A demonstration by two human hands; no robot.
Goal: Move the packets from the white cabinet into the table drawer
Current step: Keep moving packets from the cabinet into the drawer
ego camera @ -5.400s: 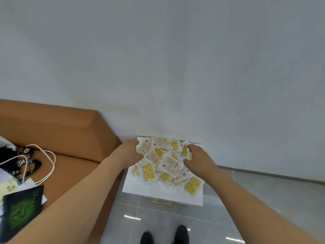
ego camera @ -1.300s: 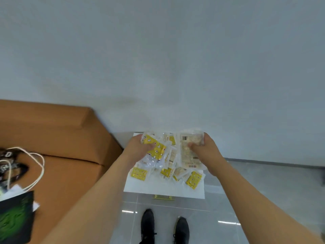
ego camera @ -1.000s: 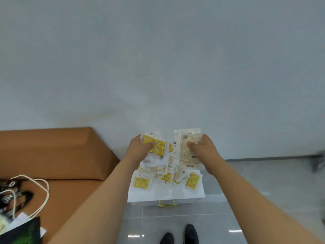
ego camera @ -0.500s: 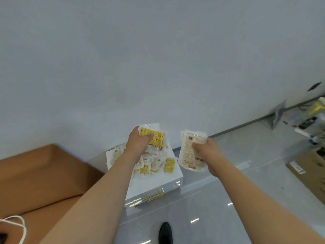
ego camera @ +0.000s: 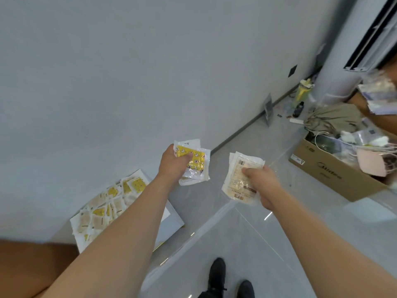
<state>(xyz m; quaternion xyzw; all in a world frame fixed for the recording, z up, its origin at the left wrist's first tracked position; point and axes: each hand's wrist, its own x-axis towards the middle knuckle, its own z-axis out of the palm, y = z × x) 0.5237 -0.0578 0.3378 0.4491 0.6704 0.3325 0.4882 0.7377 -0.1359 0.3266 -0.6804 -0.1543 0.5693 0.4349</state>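
Note:
My left hand (ego camera: 171, 165) grips a small stack of packets (ego camera: 196, 163) with a yellow printed one on top, held in the air right of the cabinet. My right hand (ego camera: 261, 180) grips another stack of pale packets (ego camera: 238, 179) above the floor. Several more yellow and beige packets (ego camera: 107, 206) lie spread on the top of the low white cabinet (ego camera: 171, 218) at lower left, partly hidden by my left forearm. The table drawer is not in view.
An open cardboard box (ego camera: 335, 175) full of cables and bags stands on the floor at right. A standing air conditioner (ego camera: 337, 67) and a yellow bottle (ego camera: 303, 90) are in the corner. A brown sofa edge (ego camera: 25, 265) is at lower left. My shoes (ego camera: 217, 276) stand on grey tiles.
Both hands lifted stacks of packets off the cabinet and carried them to the right. The view has swung right, bringing the box and the room's corner into sight.

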